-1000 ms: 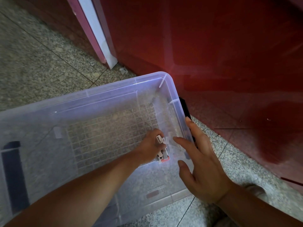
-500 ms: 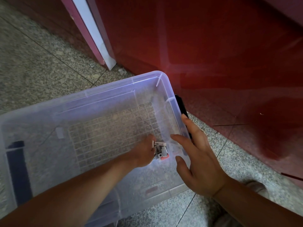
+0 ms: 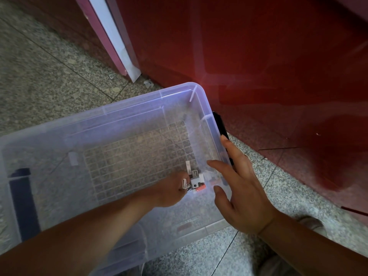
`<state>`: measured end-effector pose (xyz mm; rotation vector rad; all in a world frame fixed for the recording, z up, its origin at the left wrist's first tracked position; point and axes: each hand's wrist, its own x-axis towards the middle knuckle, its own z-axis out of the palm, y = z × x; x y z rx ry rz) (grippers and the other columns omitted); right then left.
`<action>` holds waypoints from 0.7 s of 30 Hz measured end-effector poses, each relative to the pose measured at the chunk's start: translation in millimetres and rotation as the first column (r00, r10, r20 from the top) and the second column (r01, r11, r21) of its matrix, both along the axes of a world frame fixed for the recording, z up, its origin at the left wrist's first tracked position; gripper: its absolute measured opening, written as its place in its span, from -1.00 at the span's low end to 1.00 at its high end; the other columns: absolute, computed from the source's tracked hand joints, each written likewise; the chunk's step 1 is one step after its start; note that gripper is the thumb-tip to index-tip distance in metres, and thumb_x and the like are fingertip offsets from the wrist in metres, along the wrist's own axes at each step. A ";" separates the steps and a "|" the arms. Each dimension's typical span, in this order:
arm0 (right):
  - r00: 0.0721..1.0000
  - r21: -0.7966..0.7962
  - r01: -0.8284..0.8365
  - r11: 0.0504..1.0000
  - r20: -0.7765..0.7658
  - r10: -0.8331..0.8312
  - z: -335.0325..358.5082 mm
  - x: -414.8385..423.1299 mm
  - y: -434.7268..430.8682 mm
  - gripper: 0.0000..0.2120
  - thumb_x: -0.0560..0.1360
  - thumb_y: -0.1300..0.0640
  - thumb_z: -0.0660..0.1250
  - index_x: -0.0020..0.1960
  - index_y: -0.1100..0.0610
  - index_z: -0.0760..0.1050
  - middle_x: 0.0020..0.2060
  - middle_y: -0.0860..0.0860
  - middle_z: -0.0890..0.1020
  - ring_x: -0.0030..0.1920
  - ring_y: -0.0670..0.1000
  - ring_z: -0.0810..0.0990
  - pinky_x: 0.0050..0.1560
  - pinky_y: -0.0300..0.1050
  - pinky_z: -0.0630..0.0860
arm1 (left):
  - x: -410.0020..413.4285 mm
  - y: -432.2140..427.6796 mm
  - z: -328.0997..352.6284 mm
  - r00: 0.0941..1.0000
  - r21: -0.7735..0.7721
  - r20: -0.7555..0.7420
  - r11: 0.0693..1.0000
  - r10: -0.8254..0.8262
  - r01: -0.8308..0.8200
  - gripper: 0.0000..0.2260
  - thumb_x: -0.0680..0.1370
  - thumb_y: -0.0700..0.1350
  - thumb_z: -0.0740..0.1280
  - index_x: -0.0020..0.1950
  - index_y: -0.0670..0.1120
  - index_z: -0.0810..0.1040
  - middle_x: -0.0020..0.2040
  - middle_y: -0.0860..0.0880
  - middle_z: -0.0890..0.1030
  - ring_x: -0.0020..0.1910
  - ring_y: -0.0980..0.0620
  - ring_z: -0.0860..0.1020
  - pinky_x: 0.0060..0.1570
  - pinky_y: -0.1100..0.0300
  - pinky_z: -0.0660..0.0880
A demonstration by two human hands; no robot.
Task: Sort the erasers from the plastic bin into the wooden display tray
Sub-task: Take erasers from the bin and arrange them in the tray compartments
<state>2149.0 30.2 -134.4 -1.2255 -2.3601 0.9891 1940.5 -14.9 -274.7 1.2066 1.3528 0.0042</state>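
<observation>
Best bet here: rake the erasers against the plastic bin's side wall and grab the whole clump, not one by one. My left hand is curled, pinching them at its 3 o'clock. My right hand is spread open, steadying the rim, erasers at its 9. The wooden tray isn't in view.

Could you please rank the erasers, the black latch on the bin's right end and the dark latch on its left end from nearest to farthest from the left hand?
1. erasers, at the fingertips of the left hand, inside the plastic bin.
2. black latch, outside the right end wall, past the erasers.
3. dark latch, far across on the left end.
</observation>
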 end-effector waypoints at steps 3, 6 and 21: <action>1.000 0.001 0.000 1.000 0.006 0.000 1.5 -0.2 -0.1 -0.56 0.50 0.08 0.26 0.37 0.13 0.48 0.64 0.01 0.06 0.46 -0.01 0.26 0.33 0.03 0.36 | 1.0 0.2 2.7 0.998 0.022 -0.014 0.998 -0.062 0.062 -0.75 0.61 -0.13 0.35 0.22 0.07 0.39 0.08 0.10 0.43 0.02 0.08 0.45 0.02 0.17 0.37; 1.000 0.008 0.002 1.000 0.014 -0.002 1.3 0.1 -0.9 -0.57 0.51 0.07 0.25 0.37 0.12 0.49 0.64 -0.01 0.05 0.47 -0.07 0.23 0.33 0.00 0.35 | 4.9 0.6 6.6 1.000 0.025 0.001 0.999 -0.025 0.025 -0.68 0.61 -0.16 0.37 0.35 0.01 0.44 0.11 0.12 0.45 0.07 0.11 0.48 0.04 0.24 0.36; 0.999 -0.041 0.036 0.999 0.001 -0.036 82.2 11.4 15.6 -0.53 0.56 0.16 0.27 0.42 -0.17 0.43 0.38 -0.16 0.48 0.31 -0.15 0.46 0.25 -0.05 0.53 | -5.2 45.7 193.0 0.951 0.247 0.219 0.931 0.217 -0.269 -0.69 0.53 -0.10 0.52 0.25 0.14 0.63 -0.12 0.12 0.69 -0.15 0.04 0.59 -0.05 0.03 0.58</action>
